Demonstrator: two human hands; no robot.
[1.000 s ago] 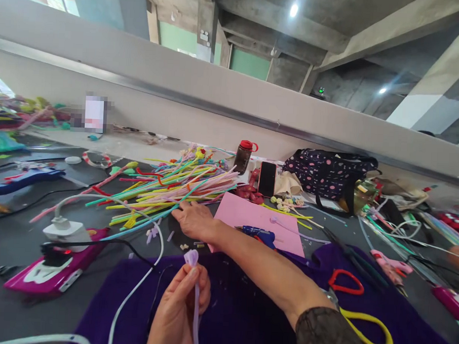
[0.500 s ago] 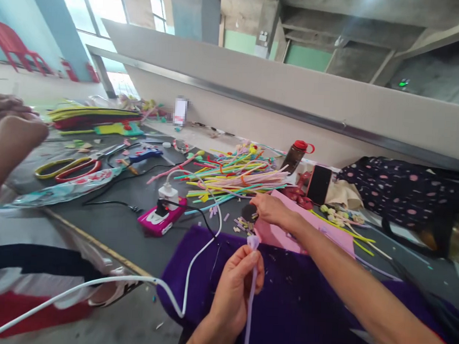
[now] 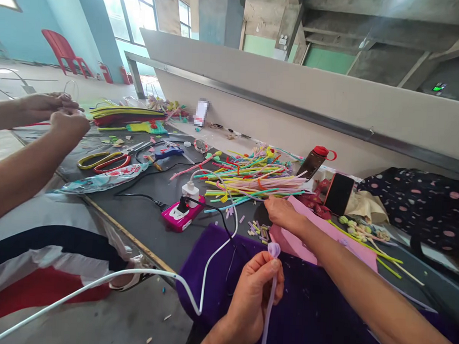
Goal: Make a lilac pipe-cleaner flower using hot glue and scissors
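A lilac pipe cleaner [image 3: 274,250] with a small curled, bud-like top stands upright in my left hand [image 3: 257,290], pinched between thumb and fingers; its stem hangs down out of the frame. My right hand [image 3: 283,213] reaches across to the table with fingers curled together, close to a dark round object [image 3: 261,212] and the end of a thin purple stem. Whatever those fingertips grip is hidden. Just beyond lie bundles of coloured pipe cleaners [image 3: 259,183]. Short cut pieces [image 3: 258,230] are scattered beside a pink sheet [image 3: 295,241] under my right forearm.
A magenta car-shaped power strip [image 3: 178,215] carries a white plug, with a white cable [image 3: 208,265] crossing over purple cloth [image 3: 194,272]. Bottle [image 3: 313,163] and phone [image 3: 338,194] stand behind. Scissors [image 3: 108,161] lie left, near another person's hands [image 3: 70,114].
The view has swung left, so things appear further right. My left hand still pinches the lilac pipe cleaner, and my right hand stays at the bundles. The other person's second hand has come into view.
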